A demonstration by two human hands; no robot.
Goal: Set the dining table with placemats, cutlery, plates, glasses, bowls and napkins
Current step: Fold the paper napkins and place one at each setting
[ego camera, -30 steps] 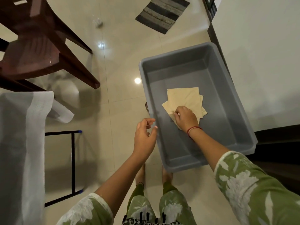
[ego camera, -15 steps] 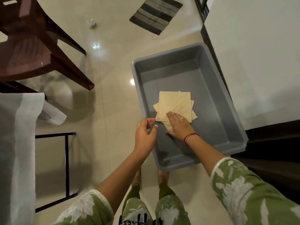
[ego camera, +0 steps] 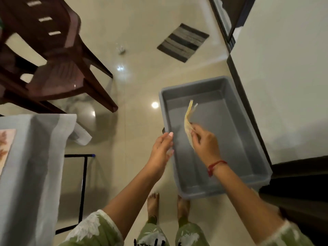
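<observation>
My right hand (ego camera: 204, 144) pinches a small stack of beige paper napkins (ego camera: 187, 123) and holds it edge-on above the grey plastic bin (ego camera: 236, 139), whose floor is bare under the napkins. My left hand (ego camera: 162, 148) hovers with relaxed fingers beside the bin's left rim and holds nothing. At the left edge stands the dining table under a pale cloth (ego camera: 33, 157), with the corner of a leaf-patterned placemat (ego camera: 5, 144) on it.
A dark brown plastic chair (ego camera: 56, 71) stands at the upper left by the table. A striped mat (ego camera: 182, 41) lies on the glossy tiled floor farther off. A pale wall and dark furniture run along the right. My bare feet (ego camera: 152, 205) stand just before the bin.
My right hand has lifted the napkins off the bin's floor and turned them edge-on. The view has tilted up, so the bin sits lower in frame. My left hand's fingers have straightened near the rim.
</observation>
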